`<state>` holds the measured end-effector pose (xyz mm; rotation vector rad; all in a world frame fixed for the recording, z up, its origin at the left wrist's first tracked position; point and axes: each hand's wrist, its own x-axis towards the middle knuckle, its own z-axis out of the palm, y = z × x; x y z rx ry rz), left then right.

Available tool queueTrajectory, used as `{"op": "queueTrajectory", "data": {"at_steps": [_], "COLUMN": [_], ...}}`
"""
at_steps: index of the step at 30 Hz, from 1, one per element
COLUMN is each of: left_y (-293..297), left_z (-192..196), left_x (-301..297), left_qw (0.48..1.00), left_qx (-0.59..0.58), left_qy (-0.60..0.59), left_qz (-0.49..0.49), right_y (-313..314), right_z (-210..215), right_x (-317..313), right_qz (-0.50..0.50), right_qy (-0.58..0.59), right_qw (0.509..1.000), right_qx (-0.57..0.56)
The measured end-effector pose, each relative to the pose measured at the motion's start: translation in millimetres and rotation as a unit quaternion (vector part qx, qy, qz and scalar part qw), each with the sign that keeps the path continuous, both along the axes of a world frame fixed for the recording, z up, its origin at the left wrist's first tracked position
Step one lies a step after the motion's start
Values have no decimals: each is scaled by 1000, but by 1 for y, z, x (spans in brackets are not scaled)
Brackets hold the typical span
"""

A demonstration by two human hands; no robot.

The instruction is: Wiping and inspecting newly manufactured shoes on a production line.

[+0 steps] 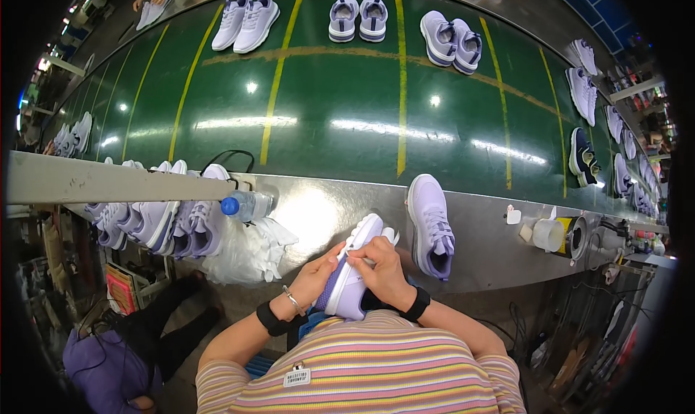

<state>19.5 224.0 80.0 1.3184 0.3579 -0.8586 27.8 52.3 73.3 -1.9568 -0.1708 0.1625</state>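
Note:
A lavender sneaker (343,289) is tilted on its side close to my body, its white sole edge turned up and to the left. My left hand (318,275) grips it by the sole side. My right hand (382,271) is closed with thumb and fingers pinched against the upper near the sole line; whether anything small sits in that pinch is hidden. Just right of my hands, the matching lavender sneaker (432,226) rests upright on the metal ledge (499,258), toe pointing away from me.
Beyond the ledge runs a green conveyor belt (326,88) with yellow lines and pairs of sneakers (246,23). At left are a capped bottle (247,205), a plastic bag (250,247), several lavender sneakers (152,222) and a beige bar (123,186). A white cup (548,234) stands right.

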Motion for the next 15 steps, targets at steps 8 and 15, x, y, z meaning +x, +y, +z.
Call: {"op": "queueTrajectory", "data": {"at_steps": [8,15], "left_y": [5,5], "left_z": [-9,7], "left_x": [-4,0], "left_qw": [999,959], "left_qx": [-22,129], "left_qy": [-28,-236], "left_qz": [41,-90], "right_y": [-6,-15], "right_z": [34,21], "right_x": [-16,32], "right_qz": [162,20], "right_qy": [-23,-156], "right_qw": [986,987], "right_qx": [32,-19]}}
